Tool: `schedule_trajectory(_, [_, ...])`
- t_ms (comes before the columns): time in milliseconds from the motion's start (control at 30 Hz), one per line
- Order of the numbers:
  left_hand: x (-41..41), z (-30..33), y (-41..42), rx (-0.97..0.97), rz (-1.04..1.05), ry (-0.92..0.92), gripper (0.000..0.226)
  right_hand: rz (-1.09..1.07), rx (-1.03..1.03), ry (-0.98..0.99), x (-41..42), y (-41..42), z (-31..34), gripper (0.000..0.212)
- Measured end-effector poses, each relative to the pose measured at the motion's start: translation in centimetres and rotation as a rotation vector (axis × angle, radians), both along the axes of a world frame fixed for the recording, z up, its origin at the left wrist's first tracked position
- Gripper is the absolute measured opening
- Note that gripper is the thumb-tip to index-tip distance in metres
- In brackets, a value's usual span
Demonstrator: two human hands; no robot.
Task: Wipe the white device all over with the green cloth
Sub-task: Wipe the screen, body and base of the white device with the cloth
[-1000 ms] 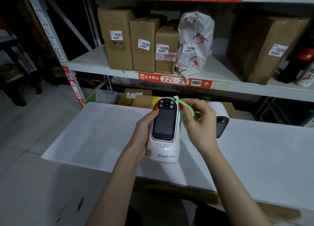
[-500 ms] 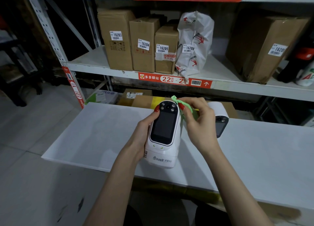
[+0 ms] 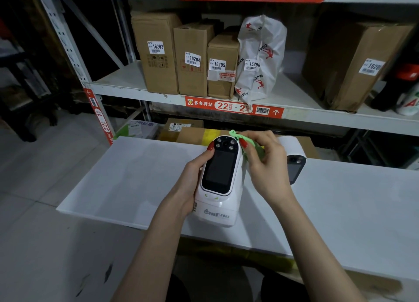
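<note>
White device (image 3: pixel 218 181), its dark screen facing up, stood tilted on the white table (image 3: pixel 340 211), gripped along its left side by the left hand (image 3: pixel 189 188), thumb reaching up to the lens end. The right hand (image 3: pixel 265 165) pinched the green cloth (image 3: pixel 254 147) in curled fingers against the device's upper right edge. A second white device (image 3: pixel 292 156) stood just behind that hand.

Parcel depot: numbered boxes (image 3: pixel 156 52) on shelving (image 3: pixel 294 118) w/ barcode tags.
</note>
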State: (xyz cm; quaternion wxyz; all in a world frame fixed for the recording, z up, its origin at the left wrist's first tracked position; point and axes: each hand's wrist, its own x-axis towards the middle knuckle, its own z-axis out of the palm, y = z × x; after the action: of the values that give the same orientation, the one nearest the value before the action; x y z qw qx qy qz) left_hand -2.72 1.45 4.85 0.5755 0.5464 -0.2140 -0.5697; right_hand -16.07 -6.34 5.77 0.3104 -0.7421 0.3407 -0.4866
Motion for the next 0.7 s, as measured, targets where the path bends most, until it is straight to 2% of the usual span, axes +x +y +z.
schedule_trajectory(167, [0.1,0.0,-0.1,0.002,0.041,0.014,0.043,-0.071,0.054,0.146,0.1,-0.8,-0.9,0.028])
schedule_trajectory(433, [0.2,0.0,-0.1,-0.022,0.063,0.068,0.044,-0.038,0.077,-0.031,0.0,0.0,0.0,0.024])
schedule_trajectory(700, [0.7,-0.4,-0.3,-0.070,0.131,0.147,0.044,-0.097,0.161,0.105,0.3,-1.1,-1.6,0.021])
